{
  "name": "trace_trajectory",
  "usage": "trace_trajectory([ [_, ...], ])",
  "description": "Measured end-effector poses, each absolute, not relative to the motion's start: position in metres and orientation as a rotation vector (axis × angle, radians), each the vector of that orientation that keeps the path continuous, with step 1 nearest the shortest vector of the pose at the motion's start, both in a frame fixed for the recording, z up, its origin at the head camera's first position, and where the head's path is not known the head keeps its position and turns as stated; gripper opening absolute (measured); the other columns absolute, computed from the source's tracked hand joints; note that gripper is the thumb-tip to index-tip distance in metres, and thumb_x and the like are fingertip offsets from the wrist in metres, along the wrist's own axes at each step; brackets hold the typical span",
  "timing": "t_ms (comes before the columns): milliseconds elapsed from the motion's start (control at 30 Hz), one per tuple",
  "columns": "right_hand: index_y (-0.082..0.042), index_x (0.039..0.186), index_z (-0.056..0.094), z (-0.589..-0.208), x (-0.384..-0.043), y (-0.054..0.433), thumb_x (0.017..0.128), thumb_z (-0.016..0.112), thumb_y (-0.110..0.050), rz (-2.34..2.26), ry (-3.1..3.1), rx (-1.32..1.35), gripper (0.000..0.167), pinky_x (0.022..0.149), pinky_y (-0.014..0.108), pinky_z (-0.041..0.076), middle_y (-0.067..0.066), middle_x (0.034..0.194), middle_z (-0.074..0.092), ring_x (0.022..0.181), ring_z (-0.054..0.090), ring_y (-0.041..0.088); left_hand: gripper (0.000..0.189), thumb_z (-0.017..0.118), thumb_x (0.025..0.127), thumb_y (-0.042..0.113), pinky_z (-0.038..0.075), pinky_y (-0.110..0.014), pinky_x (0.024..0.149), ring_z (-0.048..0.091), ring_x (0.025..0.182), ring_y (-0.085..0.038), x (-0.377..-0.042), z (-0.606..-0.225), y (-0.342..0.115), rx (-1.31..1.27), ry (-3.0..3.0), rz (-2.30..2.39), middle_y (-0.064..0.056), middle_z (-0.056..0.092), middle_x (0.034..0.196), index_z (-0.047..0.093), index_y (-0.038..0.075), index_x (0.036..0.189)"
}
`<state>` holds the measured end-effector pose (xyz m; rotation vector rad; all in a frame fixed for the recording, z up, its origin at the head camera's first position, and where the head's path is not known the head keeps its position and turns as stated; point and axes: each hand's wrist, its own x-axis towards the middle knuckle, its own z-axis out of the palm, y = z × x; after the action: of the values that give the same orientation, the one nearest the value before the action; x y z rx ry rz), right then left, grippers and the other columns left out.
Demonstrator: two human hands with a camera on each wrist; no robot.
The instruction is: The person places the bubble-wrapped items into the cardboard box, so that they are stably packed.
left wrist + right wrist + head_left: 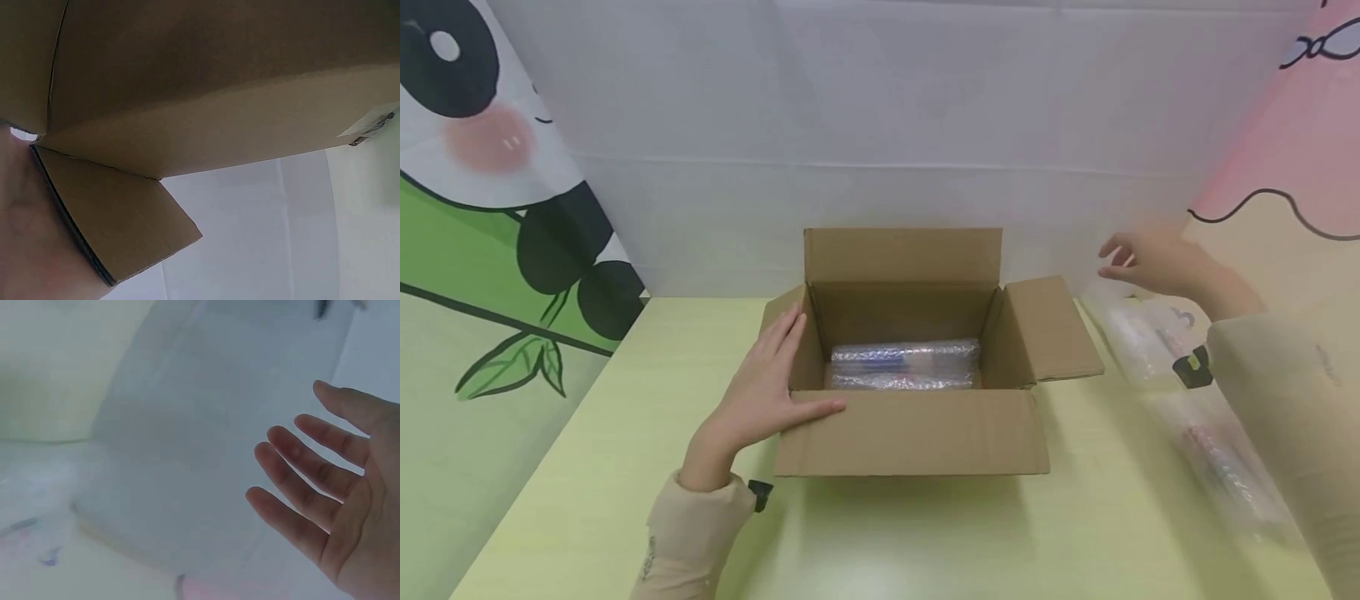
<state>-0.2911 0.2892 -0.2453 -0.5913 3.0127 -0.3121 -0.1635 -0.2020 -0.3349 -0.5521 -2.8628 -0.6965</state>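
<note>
In the head view, a cardboard box (917,433) stands on the table with its flaps folded outward. Two items in bubble wrap (904,360) lie side by side inside it. My left hand (760,387) rests on the box's near left corner, fingers stretched along the left flap and thumb laid across the front flap. From below, the left wrist view shows the box's outer side (237,125) and a flap (119,212) against the hand. My right hand (1161,262) hovers at the right, holding nothing. Its fingers (294,475) are spread and gently bent in the right wrist view.
Clear plastic-wrapped packages (1232,475) lie along the table's right side, partly covered by the right sleeve. A pale cloth (895,100) hangs behind the table (587,500). Cartoon-printed cloths flank it left and right. The box's right flap (1052,329) juts outward.
</note>
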Motion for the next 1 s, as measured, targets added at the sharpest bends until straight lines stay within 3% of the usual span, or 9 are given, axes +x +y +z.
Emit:
trace_trajectory([
  [100,0.006,0.124,0.054,-0.265,-0.290,0.315,0.096,0.058,-0.024,-0.298,2.969,-0.476,0.041,0.072,0.050,0.054,0.030,0.111,0.064,0.098,0.064,0.043,0.120,0.075,0.072,0.061,0.017,-0.058,0.119,0.009,0.151,-0.034,-0.165,-0.335,-0.201,-0.565,-2.859,-0.689,-0.011,0.005,0.165,0.010,0.005,0.156],
  [267,0.003,0.127,0.050,-0.291,-0.280,0.347,0.097,0.054,-0.028,-0.205,2.935,-0.354,0.044,0.069,0.055,0.051,0.030,0.117,0.062,0.101,0.061,0.047,0.121,0.075,0.072,0.062,0.017,-0.058,0.119,0.009,0.151,-0.034,-0.165,-0.336,-0.201,-0.569,-2.863,-0.699,-0.010,0.004,0.165,0.009,0.006,0.156],
  [533,0.004,0.122,0.055,-0.330,-0.257,0.362,0.095,0.057,-0.025,-0.182,2.958,-0.350,0.040,0.064,0.050,0.052,0.024,0.108,0.068,0.092,0.066,0.041,0.121,0.075,0.072,0.061,0.018,-0.058,0.119,0.010,0.151,-0.034,-0.163,-0.335,-0.207,-0.542,-2.877,-0.696,-0.010,0.005,0.165,0.009,0.005,0.156],
  [1000,0.007,0.125,0.051,-0.361,-0.240,0.401,0.098,0.052,-0.033,-0.220,2.925,-0.230,0.049,0.065,0.065,0.048,0.030,0.115,0.064,0.098,0.061,0.050,0.120,0.076,0.072,0.058,0.017,-0.058,0.119,0.009,0.151,-0.035,-0.160,-0.332,-0.210,-0.557,-2.872,-0.697,-0.011,0.005,0.165,0.010,0.004,0.156],
])
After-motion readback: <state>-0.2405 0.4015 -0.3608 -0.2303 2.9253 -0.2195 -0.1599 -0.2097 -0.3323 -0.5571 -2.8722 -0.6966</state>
